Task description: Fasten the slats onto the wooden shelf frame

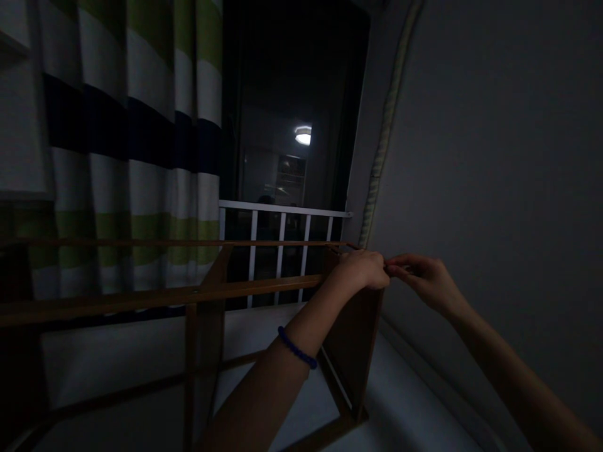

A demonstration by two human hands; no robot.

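A brown wooden shelf frame (264,287) stretches across the view from the left, with long rails and upright boards. At its right end is a flat wooden panel (355,339). My left hand (363,269) is closed over the top of that end, its fingertips partly hidden; a blue bead bracelet (296,349) circles the wrist. Just right of it, my right hand (424,275) pinches with thumb and fingers at the panel's outer top corner, close to the left fingers. Whatever lies in this pinch is too small and dark to make out.
Striped curtains (151,144) hang at the left beside a dark window (292,81) with a white railing (282,210). A wrapped pipe (384,132) runs down the corner. The grey wall (509,144) stands close on the right, above a pale floor (400,402).
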